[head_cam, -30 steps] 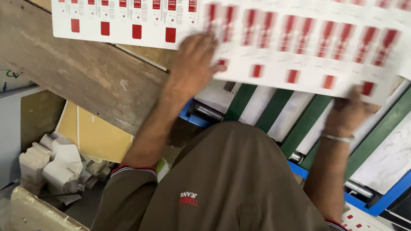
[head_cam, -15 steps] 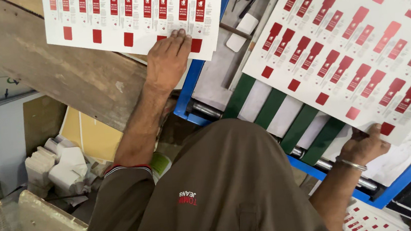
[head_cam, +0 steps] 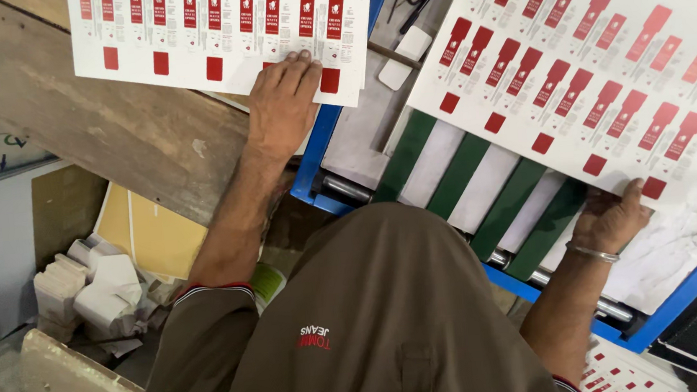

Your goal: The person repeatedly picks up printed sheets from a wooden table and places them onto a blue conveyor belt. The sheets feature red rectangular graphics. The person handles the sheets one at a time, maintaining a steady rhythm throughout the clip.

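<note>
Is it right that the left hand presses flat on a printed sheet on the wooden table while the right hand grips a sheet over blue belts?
Not quite. The head view shows the belts are green; only the frame is blue. Left hand and right hand are as stated.

White sheets [head_cam: 605,56] carry rows of red label shapes, green belts [head_cam: 456,174] alternate with white strips inside a blue frame [head_cam: 315,153], and the shirt [head_cam: 377,328] is brown.

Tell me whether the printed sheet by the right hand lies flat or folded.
Flat and spread. The printed sheet lies unfolded across the green belts, and the right hand holds its near edge.
</note>
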